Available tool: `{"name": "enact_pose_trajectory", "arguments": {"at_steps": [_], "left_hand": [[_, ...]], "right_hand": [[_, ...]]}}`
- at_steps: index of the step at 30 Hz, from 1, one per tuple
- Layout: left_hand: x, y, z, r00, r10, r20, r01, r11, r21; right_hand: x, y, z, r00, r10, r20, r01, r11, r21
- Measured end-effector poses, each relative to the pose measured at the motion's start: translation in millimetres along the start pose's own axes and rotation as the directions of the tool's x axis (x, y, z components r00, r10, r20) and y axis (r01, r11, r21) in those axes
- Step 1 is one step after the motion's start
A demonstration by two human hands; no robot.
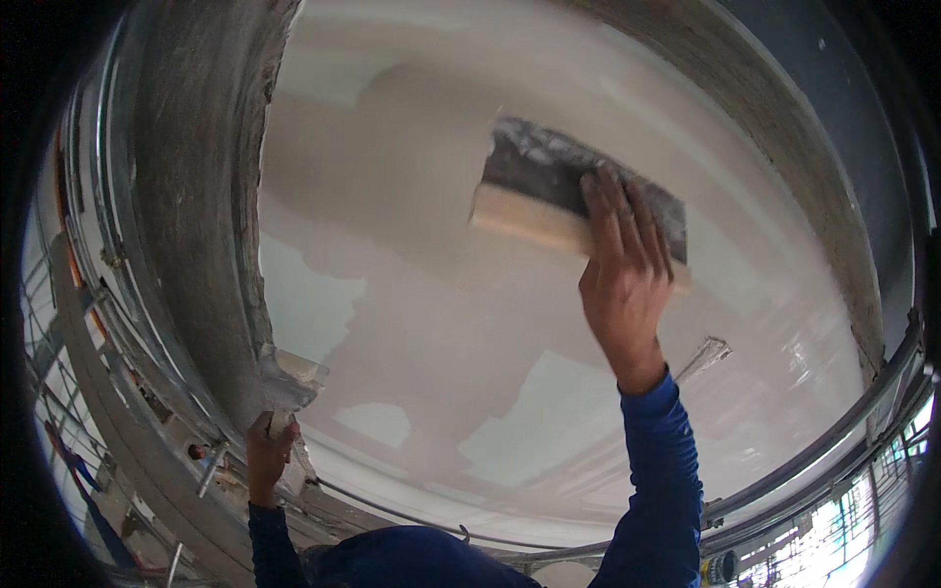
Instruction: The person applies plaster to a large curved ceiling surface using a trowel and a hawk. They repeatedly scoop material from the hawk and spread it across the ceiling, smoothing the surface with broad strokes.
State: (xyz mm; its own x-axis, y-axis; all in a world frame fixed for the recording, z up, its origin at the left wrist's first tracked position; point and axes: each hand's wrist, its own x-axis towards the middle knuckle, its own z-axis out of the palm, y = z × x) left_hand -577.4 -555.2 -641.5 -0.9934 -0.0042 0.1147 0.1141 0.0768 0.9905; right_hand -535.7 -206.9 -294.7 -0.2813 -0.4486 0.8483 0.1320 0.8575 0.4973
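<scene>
My right hand [627, 265] is raised, gripping a wide filling knife [539, 167]. Its broad dark metal blade is smeared with pale compound and has a light wooden edge strip. The fingers lie over the blade, and the thumb is hidden behind it. The tool lies against or close to a board surface [431, 333], pale green with beige filler spread across it; contact cannot be made out. Lower left, my left hand [270, 456] is closed round the handle of a smaller putty knife [289, 384], its blade carrying some compound beside the concrete edge.
A rough grey concrete beam [191, 196] borders the board on the left, and another concrete band [774, 118] curves along the upper right. A narrow slot-like fitting [708, 355] sits in the board. Metal pipes [814, 456] run at lower right, before bright daylight.
</scene>
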Motion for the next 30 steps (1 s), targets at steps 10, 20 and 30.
{"name": "enact_pose_trajectory", "arguments": {"at_steps": [10, 20, 30], "left_hand": [[-1, -22, 4, 0.998, -0.02, 0.062, 0.01, 0.986, 0.166], [-11, -98, -22, 0.982, -0.169, -0.087, 0.187, 0.944, 0.272], [30, -79, -16, 0.983, 0.117, -0.143, -0.055, 0.924, 0.379]], "right_hand": [[117, 75, 99, 0.963, -0.077, -0.26, -0.029, 0.924, -0.38], [144, 97, 98, 0.99, 0.105, -0.092, -0.135, 0.88, -0.456], [52, 30, 100, 0.997, -0.066, 0.05, 0.079, 0.936, -0.343]]}}
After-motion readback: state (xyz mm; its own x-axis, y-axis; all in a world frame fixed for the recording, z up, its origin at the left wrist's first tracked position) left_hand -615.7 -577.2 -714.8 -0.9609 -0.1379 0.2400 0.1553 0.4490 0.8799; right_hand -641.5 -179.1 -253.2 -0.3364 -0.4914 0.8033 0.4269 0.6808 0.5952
